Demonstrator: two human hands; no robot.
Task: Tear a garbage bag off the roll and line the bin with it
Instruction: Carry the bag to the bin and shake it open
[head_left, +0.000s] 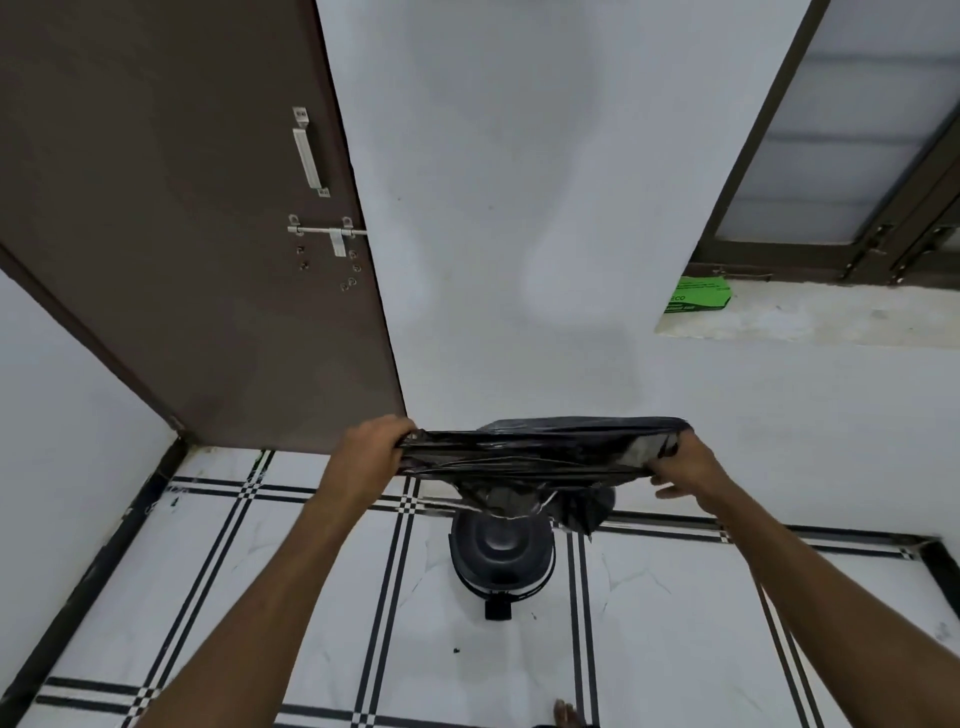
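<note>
White tiles crossed by black double lines cover the floor (260, 597), with a brown door (182, 234) at the far left and a window sill (831, 317) at the far right, where a green packet (698, 296) lies. Whether that packet holds the roll I cannot tell.

Between the two, near the far wall, stands the dark bin (501, 561), a pedal at its near foot. A person holds a black garbage bag (535, 457) stretched out above it. The left hand (371, 452) grips one end with fingers curled over the plastic; the right hand (685, 467) pinches the other end, a finger or two sticking out loose below. The bag's lower part droops toward the bin's top.

By the look of it, the tearing is done: no roll hangs from the bag. What remains, I'd judge, is opening the mouth, lowering the bag inside and folding its edge over the rim.
</note>
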